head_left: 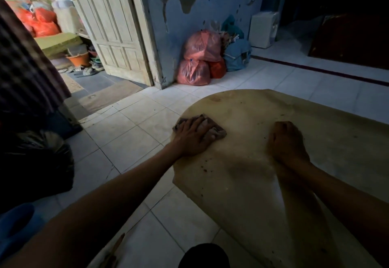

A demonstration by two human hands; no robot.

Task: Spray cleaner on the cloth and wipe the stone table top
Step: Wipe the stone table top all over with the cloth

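Note:
A pale beige stone table top [242,183] with small dark specks fills the lower right of the head view. A brownish crumpled cloth [219,132] lies near the table's far left edge. My left hand [194,137] presses flat on the cloth, fingers spread and pointing right. My right hand [287,141] rests on the bare stone to the right of the cloth, its fingers bent under, holding nothing that I can see. No spray bottle is in view.
White floor tiles [134,141] surround the table. Red plastic bags [197,57] and a blue bag [236,56] sit against the peeling blue wall. A wooden door [111,25] stands open at left. A dark bag [35,158] lies at far left.

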